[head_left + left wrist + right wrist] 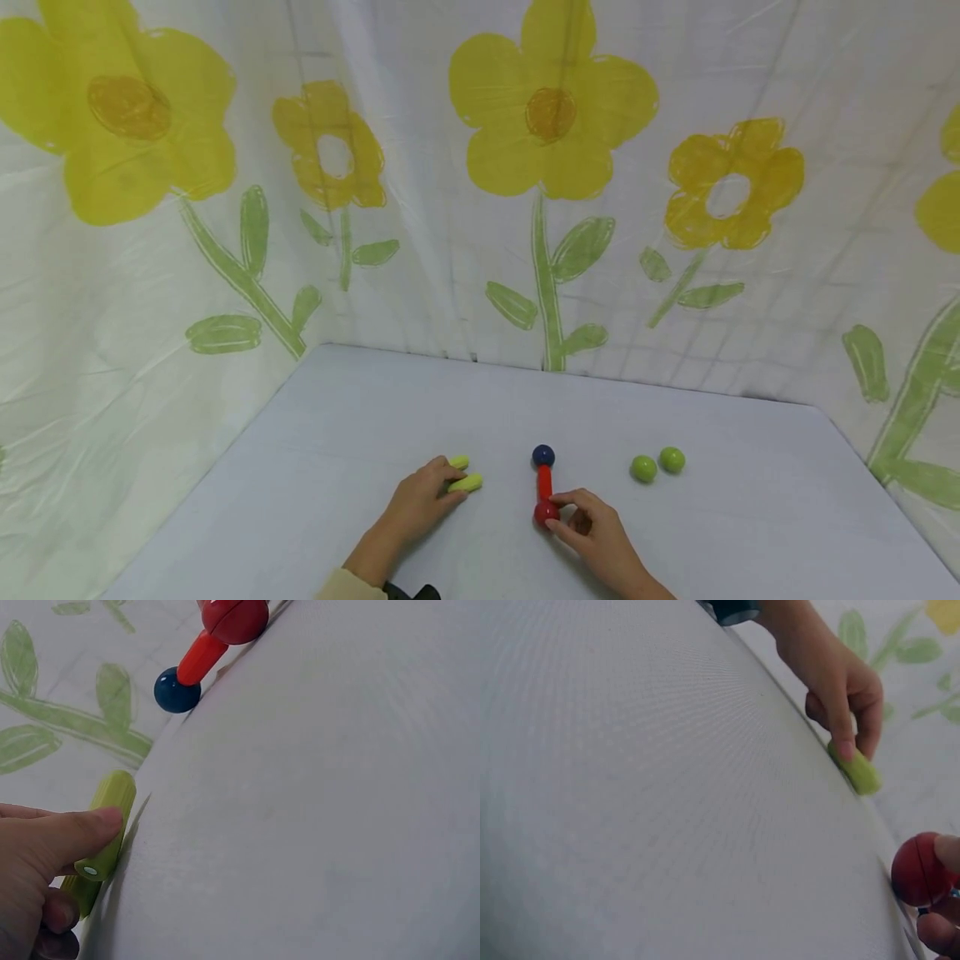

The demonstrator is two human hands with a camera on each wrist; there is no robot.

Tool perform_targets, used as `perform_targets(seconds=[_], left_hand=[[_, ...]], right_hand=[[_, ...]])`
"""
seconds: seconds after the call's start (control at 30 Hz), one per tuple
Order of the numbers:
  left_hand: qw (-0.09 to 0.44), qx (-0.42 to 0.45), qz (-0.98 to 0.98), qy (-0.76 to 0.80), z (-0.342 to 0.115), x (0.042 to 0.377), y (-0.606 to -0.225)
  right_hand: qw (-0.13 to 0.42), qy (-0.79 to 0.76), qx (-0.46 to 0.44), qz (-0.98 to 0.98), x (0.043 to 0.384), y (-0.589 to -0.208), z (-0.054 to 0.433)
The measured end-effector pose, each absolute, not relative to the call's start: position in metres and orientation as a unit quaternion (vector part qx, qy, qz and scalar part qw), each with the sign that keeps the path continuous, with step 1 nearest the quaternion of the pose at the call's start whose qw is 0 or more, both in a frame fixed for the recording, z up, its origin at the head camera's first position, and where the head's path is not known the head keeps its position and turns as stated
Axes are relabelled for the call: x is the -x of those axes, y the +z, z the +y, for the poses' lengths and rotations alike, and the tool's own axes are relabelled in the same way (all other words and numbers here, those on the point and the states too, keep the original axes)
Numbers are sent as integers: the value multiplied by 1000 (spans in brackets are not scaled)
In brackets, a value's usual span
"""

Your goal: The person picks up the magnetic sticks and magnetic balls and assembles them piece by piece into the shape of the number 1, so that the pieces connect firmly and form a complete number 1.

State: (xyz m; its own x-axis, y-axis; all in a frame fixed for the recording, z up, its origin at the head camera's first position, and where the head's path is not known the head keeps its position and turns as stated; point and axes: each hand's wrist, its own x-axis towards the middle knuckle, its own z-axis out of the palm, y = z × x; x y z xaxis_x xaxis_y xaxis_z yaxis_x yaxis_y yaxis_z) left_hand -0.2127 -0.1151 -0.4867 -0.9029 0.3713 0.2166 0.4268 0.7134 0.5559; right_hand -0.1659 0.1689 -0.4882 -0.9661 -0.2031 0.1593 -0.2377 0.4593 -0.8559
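Note:
My left hand [422,502] pinches a ribbed yellow-green rod [468,483] between thumb and fingers. Just beyond it lies a second yellow-green rod [459,462], partly hidden by the fingers; the left wrist view shows this other rod [81,895] close behind the held one. To the right, a red ball [546,513] is pinched by the thumb and forefinger of my right hand [597,533]. A red rod [544,479] runs from that ball to a dark blue ball [543,456] at its far end. All three form a straight line on the table.
Two green balls [643,468] lie side by side on the pale table [735,517], right of the blue ball. A white curtain [420,275] painted with yellow flowers hangs along the table's back and sides. A dark band [408,592] circles the left wrist.

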Motion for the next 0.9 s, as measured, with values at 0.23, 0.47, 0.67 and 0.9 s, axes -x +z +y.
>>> perform_targets(seconds=[0.23,0.47,0.67,0.9], left_hand=[[41,227,-916,-328,-111,211,-485],[14,222,-890,-398,-101,205,-484],[-51,198,-851,-484,-92,200,-482],[-120,194,-806,-546,-79,200,-481]], right_hand=[[16,498,-116,-859,167,-488,170],[26,493,-120,-861,170,-489,169],[40,491,-125,-861,173,-491,166],[41,497,-105,-860,177,-490,164]])
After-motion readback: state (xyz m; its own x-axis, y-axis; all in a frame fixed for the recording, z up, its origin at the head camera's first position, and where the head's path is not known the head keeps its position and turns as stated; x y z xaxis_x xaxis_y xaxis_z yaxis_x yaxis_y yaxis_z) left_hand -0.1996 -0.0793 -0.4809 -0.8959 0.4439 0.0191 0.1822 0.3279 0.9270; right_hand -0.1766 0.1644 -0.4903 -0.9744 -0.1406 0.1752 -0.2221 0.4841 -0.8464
